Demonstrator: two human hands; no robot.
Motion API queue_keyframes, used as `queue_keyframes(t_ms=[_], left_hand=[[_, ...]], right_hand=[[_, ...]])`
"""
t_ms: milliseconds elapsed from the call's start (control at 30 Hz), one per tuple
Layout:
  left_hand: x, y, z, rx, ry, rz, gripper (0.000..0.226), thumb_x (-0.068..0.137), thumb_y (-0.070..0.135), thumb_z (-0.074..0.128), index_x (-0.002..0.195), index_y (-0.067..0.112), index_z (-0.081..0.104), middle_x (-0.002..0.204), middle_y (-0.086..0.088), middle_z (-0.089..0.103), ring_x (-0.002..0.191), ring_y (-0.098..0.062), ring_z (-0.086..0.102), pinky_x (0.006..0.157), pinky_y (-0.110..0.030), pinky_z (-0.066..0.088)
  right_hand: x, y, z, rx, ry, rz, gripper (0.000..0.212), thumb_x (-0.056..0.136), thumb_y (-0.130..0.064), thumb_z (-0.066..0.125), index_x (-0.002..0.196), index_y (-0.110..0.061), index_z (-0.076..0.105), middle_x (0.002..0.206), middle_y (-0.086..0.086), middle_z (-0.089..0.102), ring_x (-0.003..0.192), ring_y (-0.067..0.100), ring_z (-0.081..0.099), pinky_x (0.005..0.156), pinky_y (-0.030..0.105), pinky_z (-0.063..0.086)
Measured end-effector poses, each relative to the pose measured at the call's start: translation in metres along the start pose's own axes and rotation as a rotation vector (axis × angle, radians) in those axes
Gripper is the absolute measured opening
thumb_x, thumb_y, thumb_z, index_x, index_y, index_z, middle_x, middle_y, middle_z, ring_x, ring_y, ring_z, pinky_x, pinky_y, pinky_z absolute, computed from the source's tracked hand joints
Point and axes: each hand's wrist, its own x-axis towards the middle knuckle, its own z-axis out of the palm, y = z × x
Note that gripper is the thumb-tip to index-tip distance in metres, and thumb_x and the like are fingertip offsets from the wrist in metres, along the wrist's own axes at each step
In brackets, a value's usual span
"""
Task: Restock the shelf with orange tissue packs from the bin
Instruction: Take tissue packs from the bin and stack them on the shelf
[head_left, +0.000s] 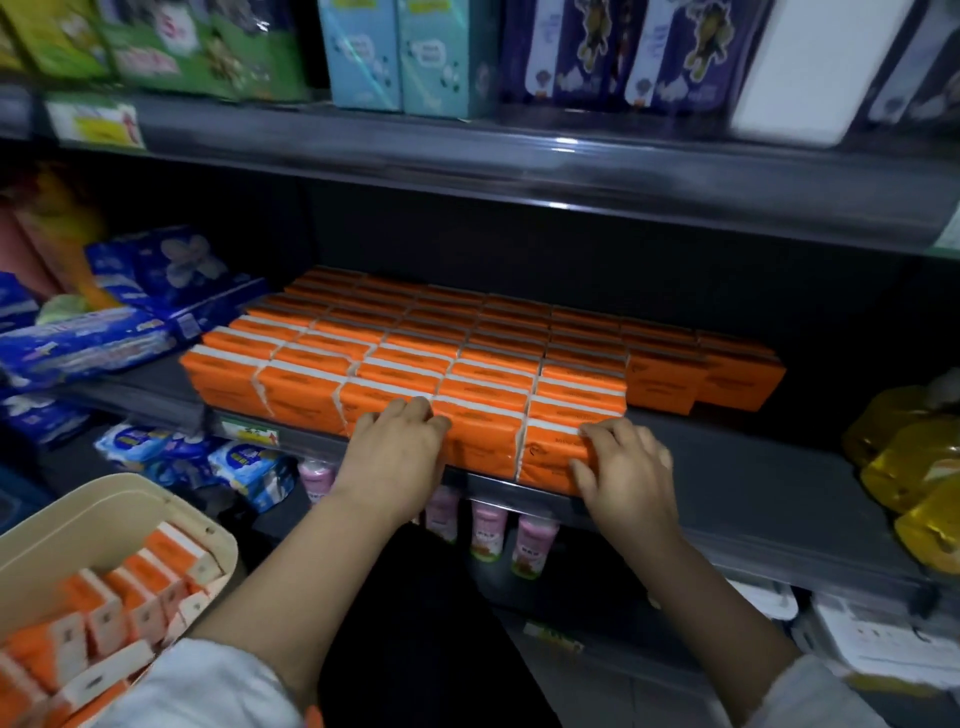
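Several rows of orange tissue packs (467, 353) stand tightly on the dark middle shelf (737, 467). My left hand (395, 452) covers the face of a front-row pack, its fingers curled over the pack's top edge. To the right, my right hand (626, 467) grips the front pack of the neighbouring row (545, 457), fingers over the top and thumb on the front face. That pack sits at the shelf's front lip. A beige bin (130, 509) at the lower left holds several more orange packs (104, 613).
Blue tissue packages (130, 312) lie left of the orange rows. Yellow packages (909, 467) sit at the right end of the shelf, with bare shelf between. Pink bottles (488, 530) stand on the shelf below. Boxed goods (405, 52) fill the upper shelf.
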Motion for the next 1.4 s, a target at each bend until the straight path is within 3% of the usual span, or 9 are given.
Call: queue_keyframes(t_ms=[67, 200, 267, 367, 467, 600, 833, 1033, 1400], left_hand=[[-0.021, -0.027, -0.005, 0.029, 0.03, -0.038, 0.029, 0.084, 0.027, 0.058, 0.112, 0.021, 0.061, 0.111, -0.005, 0.055, 0.108, -0.029, 0.052, 0.081, -0.038, 0.042], [-0.076, -0.097, -0.007, 0.108, 0.038, -0.181, 0.028, 0.051, 0.02, 0.084, 0.072, 0.017, 0.066, 0.073, -0.006, 0.058, 0.067, -0.03, 0.061, 0.051, -0.035, 0.047], [-0.11, -0.13, -0.004, 0.1, 0.0, -0.269, 0.024, 0.061, 0.021, 0.08, 0.08, 0.016, 0.066, 0.078, -0.007, 0.059, 0.073, -0.031, 0.062, 0.056, -0.037, 0.048], [-0.163, -0.175, 0.011, 0.088, -0.024, -0.419, 0.028, 0.085, 0.028, 0.058, 0.112, 0.021, 0.06, 0.108, -0.005, 0.057, 0.105, -0.029, 0.055, 0.081, -0.04, 0.045], [-0.21, -0.211, 0.024, 0.028, -0.046, -0.577, 0.035, 0.09, 0.033, 0.05, 0.125, 0.029, 0.053, 0.121, 0.001, 0.054, 0.114, -0.022, 0.051, 0.091, -0.037, 0.044], [-0.252, -0.244, 0.04, -0.014, -0.064, -0.724, 0.036, 0.091, 0.034, 0.051, 0.126, 0.026, 0.055, 0.12, -0.001, 0.055, 0.113, -0.024, 0.051, 0.087, -0.037, 0.044], [-0.286, -0.295, 0.06, -0.094, -0.053, -0.898, 0.037, 0.092, 0.037, 0.051, 0.127, 0.025, 0.051, 0.123, -0.001, 0.052, 0.113, -0.024, 0.049, 0.084, -0.037, 0.042], [-0.288, -0.324, 0.082, -0.326, 0.058, -1.068, 0.035, 0.089, 0.035, 0.057, 0.122, 0.022, 0.055, 0.115, -0.004, 0.055, 0.108, -0.024, 0.051, 0.086, -0.041, 0.047], [-0.284, -0.376, 0.114, -0.346, 0.024, -1.157, 0.042, 0.087, 0.039, 0.06, 0.125, 0.024, 0.054, 0.116, -0.003, 0.054, 0.108, -0.024, 0.051, 0.086, -0.041, 0.048]], right_hand=[[0.001, -0.02, -0.005, 0.0, 0.023, -0.034, 0.039, 0.072, -0.019, 0.077, 0.108, -0.01, 0.066, 0.098, 0.009, 0.064, 0.091, 0.032, 0.059, 0.08, 0.042, 0.045], [0.002, -0.082, 0.001, 0.053, -0.022, -0.199, 0.037, 0.071, -0.019, 0.077, 0.104, -0.01, 0.065, 0.095, 0.008, 0.064, 0.087, 0.032, 0.059, 0.074, 0.04, 0.048], [0.001, -0.117, 0.009, 0.076, -0.071, -0.273, 0.038, 0.071, -0.021, 0.077, 0.105, -0.01, 0.064, 0.095, 0.009, 0.063, 0.088, 0.034, 0.059, 0.075, 0.042, 0.05], [-0.001, -0.17, 0.021, 0.084, -0.153, -0.371, 0.039, 0.07, -0.023, 0.077, 0.104, -0.009, 0.065, 0.093, 0.01, 0.063, 0.087, 0.035, 0.06, 0.072, 0.043, 0.051], [-0.002, -0.218, 0.034, 0.068, -0.225, -0.468, 0.04, 0.07, -0.024, 0.077, 0.105, -0.01, 0.065, 0.092, 0.01, 0.062, 0.086, 0.036, 0.059, 0.069, 0.042, 0.05], [-0.003, -0.274, 0.058, 0.08, -0.292, -0.589, 0.036, 0.074, -0.024, 0.072, 0.107, -0.01, 0.064, 0.097, 0.011, 0.06, 0.092, 0.036, 0.057, 0.074, 0.042, 0.047], [-0.002, -0.363, 0.117, 0.032, -0.492, -0.752, 0.048, 0.087, -0.036, 0.055, 0.13, -0.015, 0.049, 0.124, 0.006, 0.05, 0.118, 0.028, 0.044, 0.094, 0.039, 0.039], [-0.013, -0.427, 0.185, 0.124, -0.683, -0.837, 0.051, 0.085, -0.035, 0.06, 0.13, -0.015, 0.05, 0.124, 0.008, 0.05, 0.119, 0.029, 0.044, 0.097, 0.037, 0.038], [-0.063, -0.49, 0.295, 0.142, -1.052, -1.064, 0.058, 0.082, -0.041, 0.065, 0.133, -0.019, 0.045, 0.136, 0.001, 0.047, 0.123, 0.019, 0.045, 0.098, 0.035, 0.043]])
